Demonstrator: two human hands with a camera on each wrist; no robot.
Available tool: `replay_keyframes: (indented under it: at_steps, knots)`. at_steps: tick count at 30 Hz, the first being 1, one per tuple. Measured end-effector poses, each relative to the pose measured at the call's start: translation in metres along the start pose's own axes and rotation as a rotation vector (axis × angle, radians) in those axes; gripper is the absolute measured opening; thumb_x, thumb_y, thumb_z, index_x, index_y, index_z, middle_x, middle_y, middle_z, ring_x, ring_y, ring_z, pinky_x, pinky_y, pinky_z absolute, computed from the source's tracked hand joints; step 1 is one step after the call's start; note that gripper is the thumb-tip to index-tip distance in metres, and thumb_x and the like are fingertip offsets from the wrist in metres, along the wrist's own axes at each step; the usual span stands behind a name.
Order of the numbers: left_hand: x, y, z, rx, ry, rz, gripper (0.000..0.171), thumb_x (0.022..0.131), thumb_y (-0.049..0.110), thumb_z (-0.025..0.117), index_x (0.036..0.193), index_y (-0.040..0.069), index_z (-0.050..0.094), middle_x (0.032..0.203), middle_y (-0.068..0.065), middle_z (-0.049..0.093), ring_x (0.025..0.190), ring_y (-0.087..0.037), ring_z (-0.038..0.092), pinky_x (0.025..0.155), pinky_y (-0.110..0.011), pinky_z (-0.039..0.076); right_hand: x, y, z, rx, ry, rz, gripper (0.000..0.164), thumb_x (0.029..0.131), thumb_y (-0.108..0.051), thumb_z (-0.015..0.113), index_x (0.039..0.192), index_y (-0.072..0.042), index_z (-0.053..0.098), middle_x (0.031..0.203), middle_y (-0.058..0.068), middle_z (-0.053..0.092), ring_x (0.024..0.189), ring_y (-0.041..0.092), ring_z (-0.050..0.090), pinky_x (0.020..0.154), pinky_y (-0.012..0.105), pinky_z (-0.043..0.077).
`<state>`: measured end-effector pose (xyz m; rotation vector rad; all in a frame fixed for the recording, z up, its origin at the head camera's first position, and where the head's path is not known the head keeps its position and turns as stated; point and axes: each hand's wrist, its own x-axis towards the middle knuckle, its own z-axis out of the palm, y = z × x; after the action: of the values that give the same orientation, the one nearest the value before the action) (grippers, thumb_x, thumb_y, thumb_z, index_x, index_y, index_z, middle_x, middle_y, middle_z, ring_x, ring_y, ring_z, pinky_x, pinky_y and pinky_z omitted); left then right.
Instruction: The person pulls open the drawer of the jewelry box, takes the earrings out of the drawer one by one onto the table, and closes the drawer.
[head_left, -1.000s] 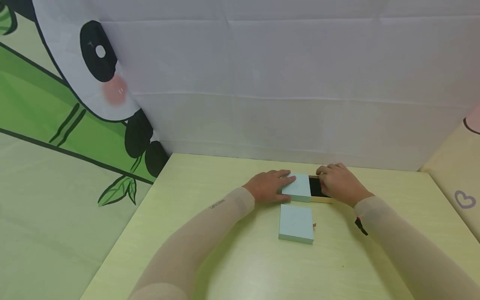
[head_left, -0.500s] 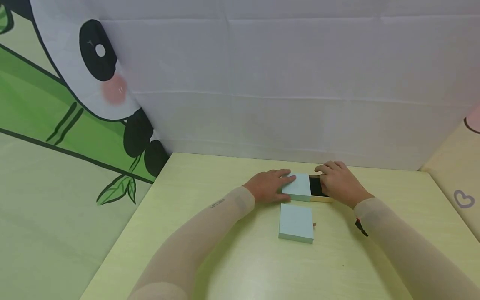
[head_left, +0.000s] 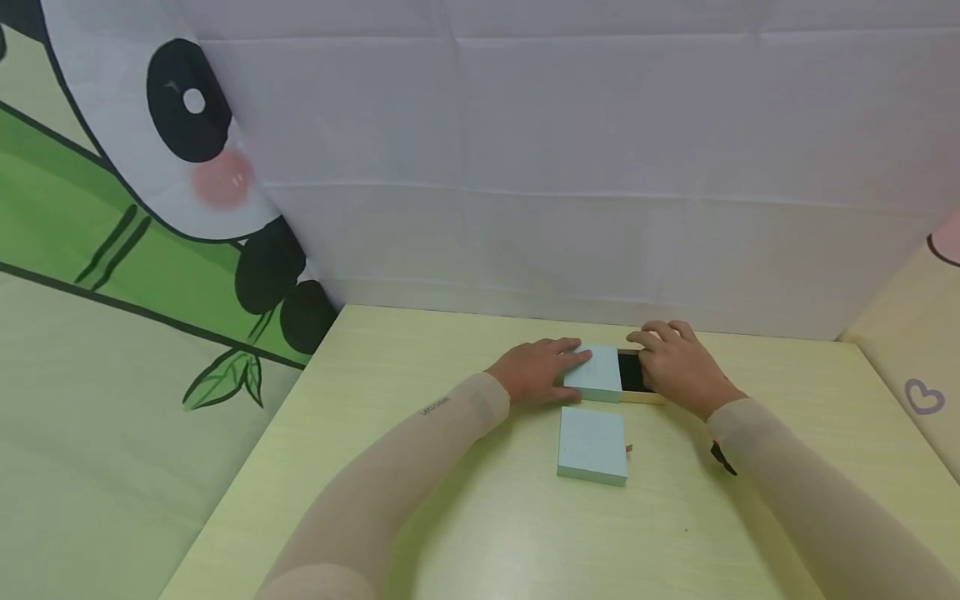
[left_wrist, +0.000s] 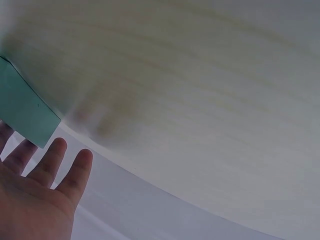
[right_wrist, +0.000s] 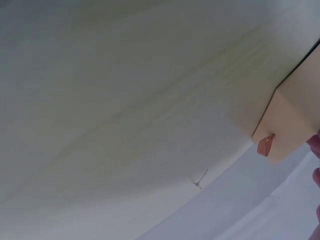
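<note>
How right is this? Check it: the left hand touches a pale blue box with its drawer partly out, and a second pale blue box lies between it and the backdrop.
Wrong on the second pale blue box: the head view shows it on the near side of the box under the left hand. The rest stands.

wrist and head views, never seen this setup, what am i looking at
No machine, just a person's two bare hands. The head view is from a camera worn on the head, looking forward and down; the wrist views, from a camera on each wrist. On the table lie a nearer box, pale blue and closed, with a ribbon tab, and a matching farther box, its black-lined tray partly pulled out. The left hand rests, fingers spread, on the farther box. The right hand is at the tray; whether it grips it is unclear.
</note>
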<state>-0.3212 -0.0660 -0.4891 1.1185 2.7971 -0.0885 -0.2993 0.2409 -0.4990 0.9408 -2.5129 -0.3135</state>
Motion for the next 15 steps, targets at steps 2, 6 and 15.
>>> replay_keyframes:
  at_steps: [2,6,15]
  knots:
    - [-0.003,0.004,0.001,0.006,0.001,0.016,0.086,0.115,0.071,0.065,0.188,0.036,0.035,0.196,0.002,0.038,0.177,-0.025,0.049,0.139,-0.045,0.051,-0.009,-0.005,-0.003,-0.029,0.019,0.0,0.014,0.099,-0.013,0.094,0.097,-0.002,0.086,0.145,0.011,0.083,0.142,0.038,0.072,0.117,0.059,0.06]
    - [-0.009,0.013,0.003,0.019,0.001,0.045,0.086,0.115,0.071,0.065,0.188,0.036,0.035,0.196,0.002,0.037,0.177,-0.024,0.049,0.14,-0.044,0.051,-0.027,-0.014,-0.01,-0.072,0.055,0.021,0.018,0.095,-0.015,0.098,0.096,-0.002,0.085,0.144,0.01,0.082,0.141,0.038,0.071,0.114,0.058,0.061]
    - [-0.01,0.015,0.002,0.0,0.003,0.051,0.086,0.116,0.07,0.065,0.188,0.034,0.036,0.196,0.001,0.038,0.178,-0.025,0.048,0.14,-0.046,0.05,-0.03,-0.001,-0.016,0.024,0.108,0.094,0.017,0.091,-0.01,0.1,0.088,-0.003,0.084,0.143,0.013,0.081,0.14,0.041,0.069,0.112,0.063,0.059]
